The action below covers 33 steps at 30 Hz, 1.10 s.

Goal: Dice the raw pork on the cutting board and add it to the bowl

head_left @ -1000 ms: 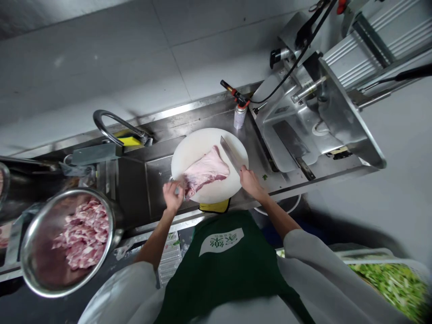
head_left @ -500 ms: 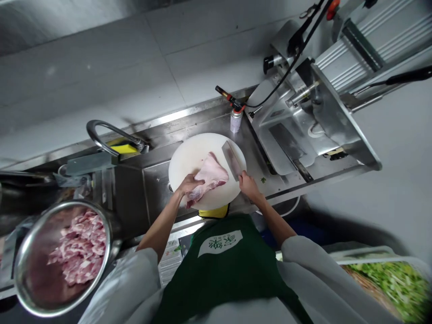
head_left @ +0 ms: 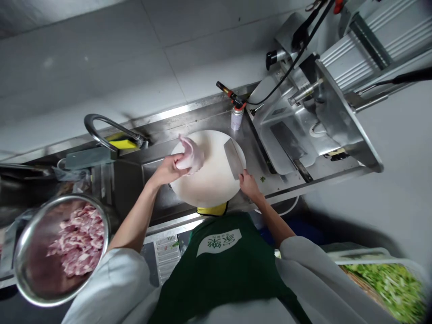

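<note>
Head view: torch (head_left: 236,119) beyond knife (head_left: 232,157); faucet (head_left: 88,124) left, metal machine (head_left: 347,110) right.

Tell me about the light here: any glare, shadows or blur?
Head view: glare streaks the metal ledge behind the cutting board; same view: the wall darkens toward the top, with shadow below the counter at right; same view: the meat in the left hand and the greens at lower right look slightly soft.

A grey tiled wall (head_left: 101,76) stood behind a steel counter (head_left: 270,185).
Light lay brightest low down; a side wall (head_left: 398,189) stood at right.
</note>
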Tool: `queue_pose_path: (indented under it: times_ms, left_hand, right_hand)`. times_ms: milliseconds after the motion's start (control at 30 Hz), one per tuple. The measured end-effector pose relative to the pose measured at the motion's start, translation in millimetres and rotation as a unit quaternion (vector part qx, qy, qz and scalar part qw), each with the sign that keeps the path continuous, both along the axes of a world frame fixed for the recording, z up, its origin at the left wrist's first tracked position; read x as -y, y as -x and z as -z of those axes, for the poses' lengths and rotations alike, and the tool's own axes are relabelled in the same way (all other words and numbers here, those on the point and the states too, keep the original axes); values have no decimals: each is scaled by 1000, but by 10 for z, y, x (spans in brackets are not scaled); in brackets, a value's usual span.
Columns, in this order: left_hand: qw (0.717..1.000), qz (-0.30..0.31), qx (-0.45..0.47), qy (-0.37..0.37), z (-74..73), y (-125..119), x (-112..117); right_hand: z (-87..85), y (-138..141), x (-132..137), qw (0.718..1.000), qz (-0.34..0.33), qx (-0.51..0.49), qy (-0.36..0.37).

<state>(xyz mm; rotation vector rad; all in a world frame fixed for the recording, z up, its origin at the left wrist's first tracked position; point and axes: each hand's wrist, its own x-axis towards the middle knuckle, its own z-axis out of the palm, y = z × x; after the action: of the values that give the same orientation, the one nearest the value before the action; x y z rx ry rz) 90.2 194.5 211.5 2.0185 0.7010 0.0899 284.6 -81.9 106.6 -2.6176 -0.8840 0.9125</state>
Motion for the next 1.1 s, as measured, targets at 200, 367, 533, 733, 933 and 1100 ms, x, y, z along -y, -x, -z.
queue_pose_path:
  times_ms: [200, 367, 533, 733, 933, 1100]
  left_hand:
    - [951, 156, -111, -244, 455, 324, 737]
    - [940, 37, -222, -258, 1201, 876, 1125]
    - [945, -109, -206, -229, 1403, 1139, 1133]
    - [953, -183, -148, -190, 1508, 1077, 1236]
    - [946, -276, -64, -159, 1531, 1096, 1257]
    - [911, -346, -11, -222, 1337, 1198, 1249]
  right_hand:
    - [-34, -34, -6, 1000, -27, 6, 10]
    - [-291, -55, -9, 998, -61, 20, 29]
    - [-509, 322, -115, 989, -139, 36, 44]
    - [-460, 658, -228, 976, -199, 42, 73]
    - [-873, 482, -346, 976, -153, 141, -64]
    - [-652, 667, -418, 979, -104, 161, -72]
